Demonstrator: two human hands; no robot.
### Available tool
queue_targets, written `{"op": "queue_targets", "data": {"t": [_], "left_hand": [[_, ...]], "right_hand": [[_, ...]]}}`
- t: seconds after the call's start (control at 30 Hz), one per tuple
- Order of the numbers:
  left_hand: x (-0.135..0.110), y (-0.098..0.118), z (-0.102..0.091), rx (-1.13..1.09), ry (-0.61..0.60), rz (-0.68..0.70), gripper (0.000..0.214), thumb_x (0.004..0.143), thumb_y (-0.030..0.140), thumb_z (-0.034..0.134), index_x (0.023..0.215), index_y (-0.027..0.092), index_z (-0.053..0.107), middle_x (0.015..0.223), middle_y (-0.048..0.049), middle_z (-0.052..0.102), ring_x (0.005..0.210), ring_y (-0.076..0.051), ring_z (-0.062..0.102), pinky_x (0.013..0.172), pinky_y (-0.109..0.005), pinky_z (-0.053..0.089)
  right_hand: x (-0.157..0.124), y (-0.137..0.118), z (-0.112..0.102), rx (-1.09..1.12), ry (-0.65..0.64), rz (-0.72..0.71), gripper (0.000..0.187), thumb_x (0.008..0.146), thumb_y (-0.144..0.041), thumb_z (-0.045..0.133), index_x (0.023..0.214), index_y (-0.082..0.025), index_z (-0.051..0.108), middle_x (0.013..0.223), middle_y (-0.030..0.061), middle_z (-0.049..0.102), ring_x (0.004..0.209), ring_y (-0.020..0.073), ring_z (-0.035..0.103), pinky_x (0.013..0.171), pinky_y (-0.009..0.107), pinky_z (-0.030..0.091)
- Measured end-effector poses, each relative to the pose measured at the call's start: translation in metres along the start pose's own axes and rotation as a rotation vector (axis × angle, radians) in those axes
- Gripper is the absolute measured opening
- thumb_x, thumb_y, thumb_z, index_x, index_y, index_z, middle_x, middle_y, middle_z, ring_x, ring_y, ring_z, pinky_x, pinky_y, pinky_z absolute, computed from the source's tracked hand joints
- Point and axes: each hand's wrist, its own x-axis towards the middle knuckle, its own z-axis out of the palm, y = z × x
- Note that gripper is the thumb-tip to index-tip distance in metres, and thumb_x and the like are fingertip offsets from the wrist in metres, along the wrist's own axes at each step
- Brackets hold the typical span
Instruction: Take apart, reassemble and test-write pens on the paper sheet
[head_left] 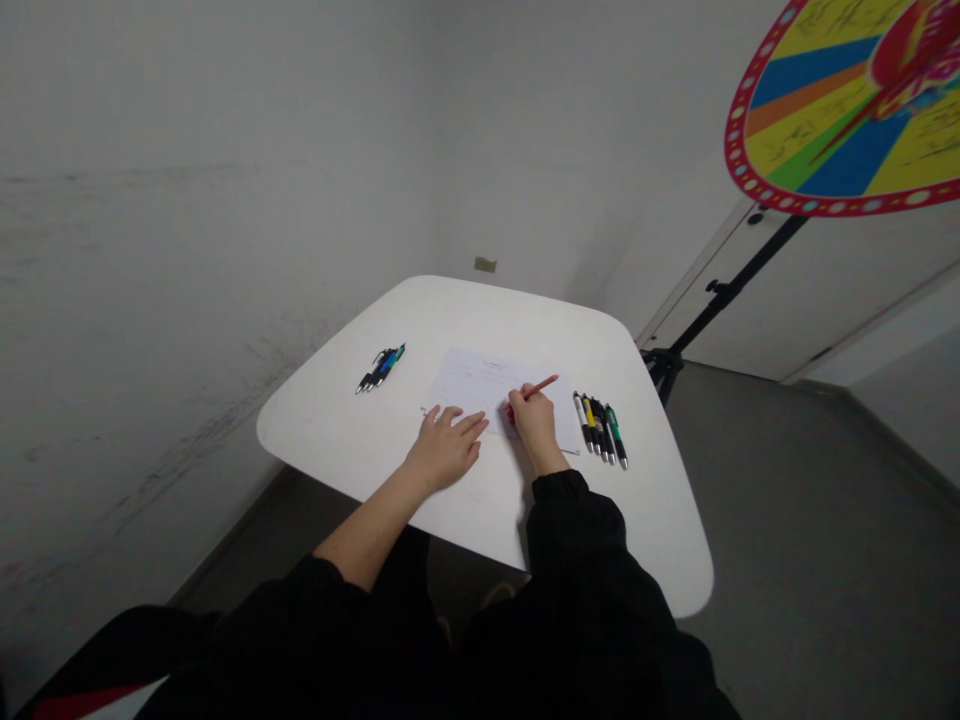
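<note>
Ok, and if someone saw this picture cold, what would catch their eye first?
Probably the brightly coloured wheel, cut off at the upper right corner and loud against the pale walls. Next, the white table in the middle, where the right hand grips a red pen at a sheet of paper and the left hand lies spread at the sheet's near left.

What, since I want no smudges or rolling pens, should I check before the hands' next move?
1. Red pen in the right hand: ok.
2. Pen tip touching the paper: cannot tell, the hand blocks it.
3. Left hand at the paper's lower edge: ok.
4. Pens on the right apart from the right hand: ok.
5. Pens on the left apart from the paper: ok.
</note>
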Motion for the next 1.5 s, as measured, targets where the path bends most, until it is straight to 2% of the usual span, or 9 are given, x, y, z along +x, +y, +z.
{"op": "queue_targets", "data": {"t": [0.4, 0.9, 1.03, 1.23, 1.33, 1.4, 1.47, 1.5], "left_hand": [[-0.001, 0.0, 0.0, 0.006, 0.005, 0.0, 0.048, 0.106, 0.033, 0.039, 0.151, 0.031, 0.054, 0.159, 0.0022, 0.053, 0.14, -0.034, 0.048, 0.12, -0.062, 0.029], [0.0, -0.002, 0.001, -0.003, 0.0, 0.001, 0.049, 0.105, 0.033, 0.038, 0.152, 0.032, 0.053, 0.159, 0.0019, 0.052, 0.14, -0.034, 0.047, 0.119, -0.063, 0.029], [0.0, -0.001, 0.002, 0.0, -0.002, -0.002, 0.049, 0.105, 0.033, 0.038, 0.151, 0.031, 0.053, 0.159, 0.0026, 0.052, 0.14, -0.034, 0.047, 0.119, -0.063, 0.029], [0.0, 0.0, 0.001, -0.003, 0.0, -0.006, 0.048, 0.105, 0.034, 0.04, 0.151, 0.034, 0.053, 0.158, 0.0027, 0.053, 0.14, -0.033, 0.048, 0.119, -0.062, 0.029], [0.0, 0.0, 0.001, -0.005, 0.006, -0.01, 0.048, 0.105, 0.033, 0.04, 0.151, 0.035, 0.053, 0.158, 0.003, 0.053, 0.14, -0.033, 0.048, 0.12, -0.061, 0.029], [0.0, 0.0, 0.002, -0.006, 0.008, -0.008, 0.048, 0.105, 0.034, 0.04, 0.151, 0.035, 0.053, 0.158, 0.003, 0.053, 0.141, -0.033, 0.047, 0.12, -0.061, 0.028], [0.0, -0.001, 0.002, -0.007, 0.006, -0.003, 0.048, 0.105, 0.034, 0.039, 0.151, 0.035, 0.053, 0.158, 0.0023, 0.053, 0.141, -0.033, 0.047, 0.12, -0.061, 0.028], [0.0, -0.001, 0.002, -0.007, 0.004, -0.002, 0.049, 0.105, 0.034, 0.039, 0.152, 0.034, 0.053, 0.159, 0.0019, 0.053, 0.141, -0.033, 0.047, 0.12, -0.062, 0.028]], "right_hand": [[0.0, -0.007, -0.002, -0.072, -0.015, 0.001, 0.025, 0.084, -0.031, 0.048, 0.064, -0.023, 0.061, 0.06, 0.0039, 0.066, 0.06, 0.0208, 0.059, 0.065, 0.03, 0.042], [0.002, -0.006, -0.001, -0.043, -0.041, 0.008, 0.023, 0.082, -0.03, 0.049, 0.062, -0.024, 0.059, 0.059, 0.0033, 0.067, 0.06, 0.0208, 0.059, 0.065, 0.03, 0.043], [-0.002, -0.006, -0.003, -0.011, 0.003, 0.013, 0.028, 0.085, -0.033, 0.05, 0.06, -0.025, 0.057, 0.058, 0.0037, 0.066, 0.061, 0.0218, 0.061, 0.067, 0.031, 0.045], [-0.005, -0.002, -0.008, 0.149, 0.127, 0.001, 0.035, 0.089, -0.046, 0.051, 0.062, -0.024, 0.057, 0.062, 0.0046, 0.067, 0.069, 0.0228, 0.066, 0.076, 0.033, 0.049], [-0.005, 0.0, -0.009, 0.247, 0.169, -0.017, 0.032, 0.087, -0.052, 0.055, 0.074, -0.023, 0.057, 0.059, -0.0001, 0.061, 0.06, 0.02, 0.062, 0.068, 0.032, 0.05], [-0.005, -0.001, -0.009, 0.322, 0.183, -0.044, 0.032, 0.084, -0.051, 0.061, 0.093, -0.021, 0.06, 0.061, -0.0043, 0.058, 0.055, 0.0178, 0.059, 0.061, 0.031, 0.05], [-0.007, -0.003, -0.009, 0.392, 0.18, -0.072, 0.053, 0.081, -0.047, 0.066, 0.123, -0.018, 0.054, 0.062, -0.0087, 0.056, 0.05, 0.0163, 0.056, 0.056, 0.029, 0.049], [-0.008, -0.005, -0.009, 0.422, 0.174, -0.087, 0.068, 0.079, -0.044, 0.068, 0.138, -0.018, 0.046, 0.062, -0.0104, 0.055, 0.049, 0.0157, 0.055, 0.054, 0.029, 0.049]]}}
